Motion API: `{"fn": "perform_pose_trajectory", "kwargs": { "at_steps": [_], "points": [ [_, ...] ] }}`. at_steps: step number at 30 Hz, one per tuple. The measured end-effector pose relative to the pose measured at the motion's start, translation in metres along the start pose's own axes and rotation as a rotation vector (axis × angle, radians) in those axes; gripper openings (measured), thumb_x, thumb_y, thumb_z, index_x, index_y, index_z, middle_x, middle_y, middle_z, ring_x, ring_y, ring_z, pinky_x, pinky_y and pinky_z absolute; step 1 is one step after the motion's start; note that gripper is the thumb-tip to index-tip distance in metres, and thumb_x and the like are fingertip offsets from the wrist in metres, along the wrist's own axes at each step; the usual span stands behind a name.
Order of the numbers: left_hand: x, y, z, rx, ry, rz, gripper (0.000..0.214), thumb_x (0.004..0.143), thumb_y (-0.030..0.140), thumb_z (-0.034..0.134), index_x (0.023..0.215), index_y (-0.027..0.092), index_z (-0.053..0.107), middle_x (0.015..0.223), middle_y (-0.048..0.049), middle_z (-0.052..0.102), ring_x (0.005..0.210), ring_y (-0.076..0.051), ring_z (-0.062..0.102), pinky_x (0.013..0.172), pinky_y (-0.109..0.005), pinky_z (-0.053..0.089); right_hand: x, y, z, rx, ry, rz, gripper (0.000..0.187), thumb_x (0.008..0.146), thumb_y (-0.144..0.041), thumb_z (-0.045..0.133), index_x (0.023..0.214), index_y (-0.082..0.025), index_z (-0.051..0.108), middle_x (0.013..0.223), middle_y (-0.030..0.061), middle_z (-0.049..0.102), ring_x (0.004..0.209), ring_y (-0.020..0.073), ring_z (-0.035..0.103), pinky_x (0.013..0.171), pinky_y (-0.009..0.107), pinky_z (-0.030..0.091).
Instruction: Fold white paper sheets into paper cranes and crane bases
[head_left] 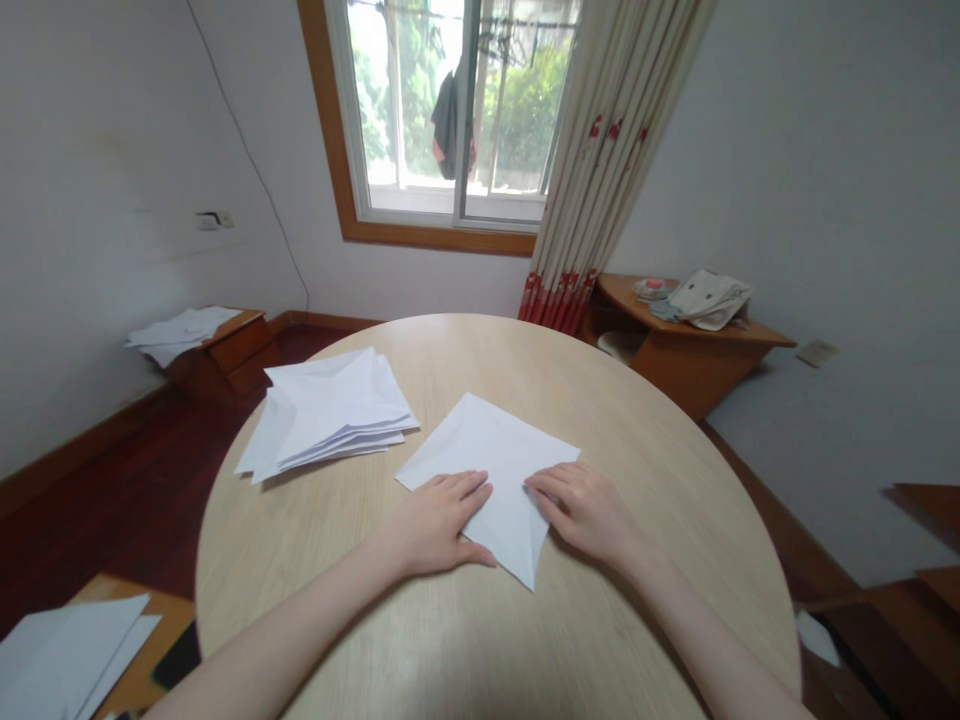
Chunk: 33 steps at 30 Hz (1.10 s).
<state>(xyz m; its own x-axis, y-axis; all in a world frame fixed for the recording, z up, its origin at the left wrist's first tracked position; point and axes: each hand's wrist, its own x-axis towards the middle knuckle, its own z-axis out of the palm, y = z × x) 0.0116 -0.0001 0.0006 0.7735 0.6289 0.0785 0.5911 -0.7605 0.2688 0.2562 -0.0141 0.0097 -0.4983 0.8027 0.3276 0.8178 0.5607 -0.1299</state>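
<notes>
A white sheet of paper (499, 455) with creases lies at an angle on the round wooden table (615, 620). Resting flat on its left part is my left hand (448, 525), fingers stretched and thumb apart near the lower edge. My right hand (581, 508) lies over the paper's right side, its fingertips together on the sheet; whether they pinch an edge I cannot tell. One corner of the paper points toward me between the hands. To the left sits a stack of creased white paper (330, 410), its sheets unevenly piled.
More white sheets lie on a low cabinet (236, 350) at the left and on a wooden surface (176, 625) at lower left. A corner shelf (690, 365) at the right holds a cloth bag (712, 298). A curtain (592, 170) hangs beside the window (457, 215).
</notes>
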Motion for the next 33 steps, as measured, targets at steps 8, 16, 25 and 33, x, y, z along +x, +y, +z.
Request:
{"fn": "perform_pose_trajectory", "kwargs": {
  "at_steps": [8, 16, 25, 33],
  "points": [
    [-0.004, 0.004, -0.019, -0.018, -0.039, 0.039, 0.054, 0.081, 0.046, 0.067, 0.129, 0.024, 0.058, 0.143, -0.0141, 0.047, 0.122, -0.035, 0.052, 0.100, -0.049, 0.041, -0.002, -0.007, -0.001, 0.044, -0.220, 0.138, 0.032, 0.093, -0.022, 0.047, 0.116, -0.016, 0.068, 0.129, 0.0137, 0.062, 0.113, 0.0291, 0.062, 0.092, 0.043, 0.051],
    [-0.005, 0.008, -0.033, 0.002, -0.126, 0.066, 0.058, 0.069, 0.015, 0.058, 0.126, 0.020, 0.063, 0.141, -0.0125, 0.051, 0.115, -0.033, 0.057, 0.095, -0.045, 0.048, -0.004, -0.002, 0.012, 0.159, -0.371, 0.135, 0.056, 0.097, -0.037, 0.045, 0.146, -0.012, 0.035, 0.153, 0.0144, 0.027, 0.142, 0.0262, 0.024, 0.116, 0.049, 0.025],
    [-0.008, 0.011, -0.038, -0.058, -0.195, 0.014, 0.061, 0.066, 0.016, 0.057, 0.126, 0.016, 0.063, 0.143, -0.0130, 0.047, 0.135, -0.031, 0.041, 0.109, -0.044, 0.036, -0.004, -0.002, 0.028, 0.027, -0.220, 0.027, 0.044, 0.095, -0.028, 0.052, 0.138, -0.023, 0.048, 0.149, 0.0118, 0.040, 0.142, 0.0290, 0.025, 0.113, 0.060, 0.022],
    [-0.010, 0.019, -0.049, -0.062, -0.256, -0.055, 0.057, 0.070, 0.021, 0.057, 0.126, 0.022, 0.062, 0.143, -0.0093, 0.046, 0.130, -0.030, 0.047, 0.102, -0.041, 0.044, -0.003, -0.001, 0.036, 0.147, -0.200, 0.016, 0.044, 0.096, -0.018, 0.050, 0.139, -0.022, 0.047, 0.147, 0.0130, 0.041, 0.137, 0.0264, 0.035, 0.113, 0.054, 0.029]
  ]
}}
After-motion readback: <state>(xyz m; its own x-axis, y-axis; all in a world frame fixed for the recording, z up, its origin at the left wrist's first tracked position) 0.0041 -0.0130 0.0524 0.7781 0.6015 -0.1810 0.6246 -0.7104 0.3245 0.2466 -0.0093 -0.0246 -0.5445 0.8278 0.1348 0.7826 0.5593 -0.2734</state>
